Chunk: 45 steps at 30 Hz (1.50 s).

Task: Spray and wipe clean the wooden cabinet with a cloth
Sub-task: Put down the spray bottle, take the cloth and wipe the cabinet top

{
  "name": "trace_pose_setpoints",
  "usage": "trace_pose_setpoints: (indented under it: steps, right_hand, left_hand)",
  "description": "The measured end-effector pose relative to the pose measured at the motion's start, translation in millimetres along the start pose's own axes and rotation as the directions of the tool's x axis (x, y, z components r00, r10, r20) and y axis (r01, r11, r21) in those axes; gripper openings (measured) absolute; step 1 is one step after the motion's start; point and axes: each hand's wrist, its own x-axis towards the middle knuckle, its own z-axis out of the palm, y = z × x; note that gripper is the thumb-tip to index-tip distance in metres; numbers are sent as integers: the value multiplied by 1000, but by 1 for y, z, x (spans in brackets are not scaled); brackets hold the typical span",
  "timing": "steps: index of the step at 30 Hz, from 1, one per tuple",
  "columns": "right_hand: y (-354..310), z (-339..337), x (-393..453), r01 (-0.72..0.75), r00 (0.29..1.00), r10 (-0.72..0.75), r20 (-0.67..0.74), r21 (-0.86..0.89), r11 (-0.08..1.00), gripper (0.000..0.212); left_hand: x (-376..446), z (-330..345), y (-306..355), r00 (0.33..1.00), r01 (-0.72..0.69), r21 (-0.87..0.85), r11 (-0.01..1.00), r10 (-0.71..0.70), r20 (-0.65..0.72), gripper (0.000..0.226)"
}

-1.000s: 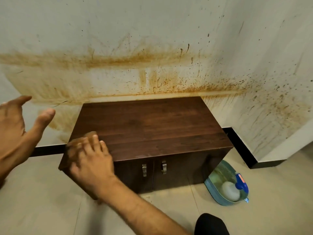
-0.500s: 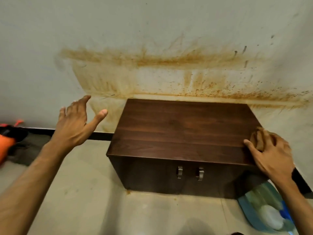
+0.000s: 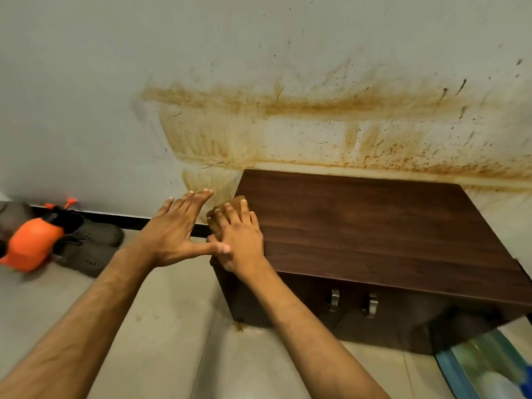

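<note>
A low dark wooden cabinet (image 3: 374, 226) with two metal door handles stands against a stained wall. My right hand (image 3: 240, 240) presses flat on a brown cloth (image 3: 227, 207) at the left edge of the cabinet top; only the cloth's far end shows beyond my fingers. My left hand (image 3: 175, 230) hovers open just left of the cabinet, fingers spread, its thumb touching my right hand. A spray bottle with a blue head (image 3: 526, 375) lies in a blue basin at the lower right, mostly cut off by the frame.
Rust-coloured stains streak the wall (image 3: 288, 125) behind the cabinet. An orange sprayer (image 3: 31, 243) and grey shoes (image 3: 86, 246) lie on the tiled floor at the left. The blue basin (image 3: 452, 370) sits on the floor by the cabinet's right front corner.
My right hand slid the cloth from the cabinet's right edge back across to its left edge. My left hand stayed open beside the cabinet. The view swung left.
</note>
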Motion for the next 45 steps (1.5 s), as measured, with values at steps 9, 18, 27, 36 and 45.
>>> trace_pose_setpoints:
  steps: [9, 18, 27, 36, 45]
  right_hand:
    - [264, -64, -108, -375, 912, 358, -200, -53, 926, 80]
    - [296, -87, -117, -686, 704, 659, -266, -12, 728, 78]
    - [33, -12, 10, -126, 991, 126, -54, -5, 992, 73]
    - [143, -36, -77, -56, 989, 45, -141, -74, 996, 65]
    - [392, -88, -212, -722, 686, 676, -269, -135, 679, 73]
  left_hand:
    - [17, 48, -5, 987, 32, 82, 996, -45, 157, 131]
    - [5, 47, -4, 976, 4, 206, 979, -48, 210, 141]
    - [4, 43, -9, 961, 89, 245, 966, -148, 233, 172]
    - [18, 44, -21, 977, -33, 130, 991, 4, 215, 140]
    - [15, 44, 0, 964, -42, 128, 991, 6, 265, 157]
